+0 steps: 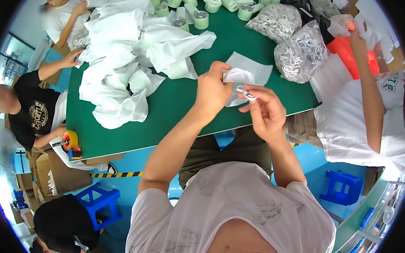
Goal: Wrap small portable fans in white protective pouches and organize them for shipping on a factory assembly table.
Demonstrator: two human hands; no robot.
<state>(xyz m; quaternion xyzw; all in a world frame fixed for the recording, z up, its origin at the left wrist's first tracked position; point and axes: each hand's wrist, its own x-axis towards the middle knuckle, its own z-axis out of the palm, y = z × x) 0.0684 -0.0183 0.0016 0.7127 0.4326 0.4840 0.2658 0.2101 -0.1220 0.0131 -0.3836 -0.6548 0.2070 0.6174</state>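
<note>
My left hand is closed on the edge of a thin white translucent bag, which spreads out beyond my fingers over the green table. Close to its lower right, my right hand pinches a small coiled white cable between thumb and fingers. The cable is near the bag but looks to be outside it. Two clear plastic bags packed with similar white cables, one a nearer bag and one a farther bag, lie to the right of my hands.
A heap of white bags covers the table's left part. Several pale green cylindrical devices stand and lie at the far side. A tape dispenser sits at the left edge. People work at both sides; blue stools stand on the floor.
</note>
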